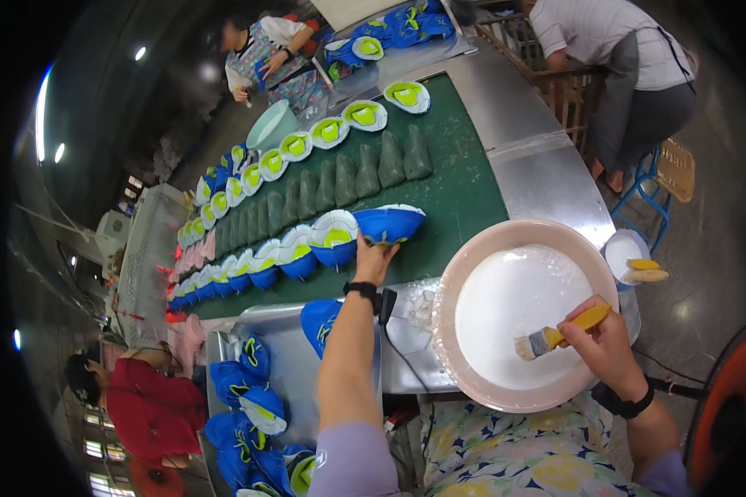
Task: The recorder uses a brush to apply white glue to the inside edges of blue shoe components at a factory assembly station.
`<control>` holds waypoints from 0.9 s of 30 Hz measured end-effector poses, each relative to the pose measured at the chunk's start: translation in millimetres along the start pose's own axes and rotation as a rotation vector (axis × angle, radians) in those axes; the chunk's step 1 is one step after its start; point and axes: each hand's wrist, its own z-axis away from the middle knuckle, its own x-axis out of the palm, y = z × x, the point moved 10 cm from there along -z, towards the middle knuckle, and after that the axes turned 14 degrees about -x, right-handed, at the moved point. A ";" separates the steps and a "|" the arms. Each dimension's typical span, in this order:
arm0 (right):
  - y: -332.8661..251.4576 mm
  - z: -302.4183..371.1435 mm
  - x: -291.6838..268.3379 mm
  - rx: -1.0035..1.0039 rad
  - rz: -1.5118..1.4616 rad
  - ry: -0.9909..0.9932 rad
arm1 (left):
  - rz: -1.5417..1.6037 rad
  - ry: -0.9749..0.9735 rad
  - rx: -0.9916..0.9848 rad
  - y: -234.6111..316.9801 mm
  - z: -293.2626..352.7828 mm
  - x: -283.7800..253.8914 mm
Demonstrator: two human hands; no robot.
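Observation:
My left hand reaches forward over the green belt and grips a blue shoe upper with a white edge, at the near end of a row of blue, white and lime shoe uppers. In my right hand, closed round its yellow handle, is a paintbrush. Its bristles are over or touching the white liquid, and I cannot tell which. That liquid fills much of a wide pinkish basin in front of me.
Dark green foot-shaped lasts line the middle of the belt, with more uppers beyond. A metal tray with blue uppers stands at my left. A small tub with yellow-handled brushes is right of the basin. Several people work nearby.

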 end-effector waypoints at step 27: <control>-48.0 -13.3 -3.3 -0.475 0.475 -0.274 | -1.231 0.432 0.721 101.7 238.8 -85.0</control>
